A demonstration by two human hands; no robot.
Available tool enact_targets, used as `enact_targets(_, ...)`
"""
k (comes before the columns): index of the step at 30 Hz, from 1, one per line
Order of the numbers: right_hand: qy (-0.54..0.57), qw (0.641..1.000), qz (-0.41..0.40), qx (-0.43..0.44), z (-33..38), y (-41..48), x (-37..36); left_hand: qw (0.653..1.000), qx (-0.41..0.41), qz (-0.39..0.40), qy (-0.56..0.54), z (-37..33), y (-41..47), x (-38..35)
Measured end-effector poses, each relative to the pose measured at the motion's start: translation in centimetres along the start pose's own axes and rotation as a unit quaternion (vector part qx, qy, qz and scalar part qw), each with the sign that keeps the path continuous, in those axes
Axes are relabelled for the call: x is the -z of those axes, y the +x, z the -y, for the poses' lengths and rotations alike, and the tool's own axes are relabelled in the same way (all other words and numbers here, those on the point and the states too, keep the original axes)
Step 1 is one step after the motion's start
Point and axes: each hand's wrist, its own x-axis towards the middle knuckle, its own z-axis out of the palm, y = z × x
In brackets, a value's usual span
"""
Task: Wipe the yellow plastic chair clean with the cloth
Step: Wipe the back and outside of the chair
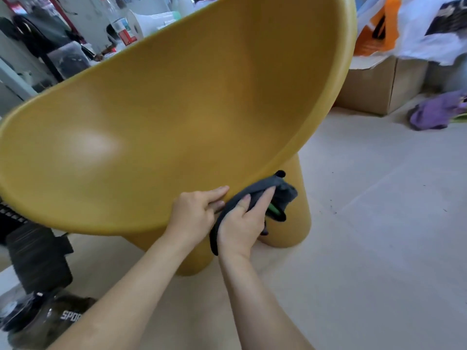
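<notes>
At the near left corner, a dark bag [48, 322] lies on the pale floor [366, 248], with white letters reading "SPO" before a forearm cuts them off. Two bare forearms reach forward from the near edge to the near rim of the yellow chair [177, 109]. The left hand [194, 213] rests on that rim with fingers stretched flat toward the right, holding nothing. Just beside it, the right hand [242, 223] presses a dark grey cloth [267, 195] against the rim's edge, fingers spread over the fabric; a bit of green shows in the folds. The chair fills the middle of the scene: a wide, shallow bowl-shaped seat, its hollow facing the camera, its long axis running from near left up to far right. Thick round yellow legs stand beneath it on the floor. Farther right sit a cardboard box [379, 84], a purple cloth heap [434, 112] and an orange bag [379, 29]. At far left, a clear bottle [121, 24] carries a red label, too blurred to read.
</notes>
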Motion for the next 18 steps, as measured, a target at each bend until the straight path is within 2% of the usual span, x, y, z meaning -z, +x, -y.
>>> enact_targets(2,-0.01,0.992,0.109,-0.056,-2.3,-3.3,-0.7,1.0,0.002,-0.008,0.001,-0.8,0.7,-0.3)
enact_targets(4,0.031,0.98,0.185,-0.066,-4.2,-5.7,-0.9,1.0,-0.011,-0.002,0.007,-2.0,1.3,-0.6)
enact_targets(6,0.076,0.981,0.161,-0.081,-3.7,-4.9,-0.6,0.998,-0.032,0.048,0.014,-2.1,1.5,0.2)
enact_targets(9,0.083,0.996,0.024,-0.02,-1.0,1.5,1.2,0.984,-0.046,0.129,0.115,1.8,0.7,3.5)
enact_targets(10,0.076,0.997,0.003,-0.009,-0.2,3.3,1.9,0.981,-0.029,0.128,0.142,3.8,-0.2,4.4)
enact_targets(12,0.063,0.998,0.003,-0.009,-0.3,4.3,2.0,0.99,0.01,0.087,0.109,6.3,-2.5,4.8)
enact_targets(15,0.031,0.993,0.091,-0.075,-2.9,0.1,-0.4,0.996,-0.008,0.007,0.086,6.9,-3.3,2.8)
enact_targets(18,0.004,0.956,0.255,-0.148,-4.8,-6.3,-2.5,0.996,-0.01,0.001,0.092,6.6,-3.0,2.4)
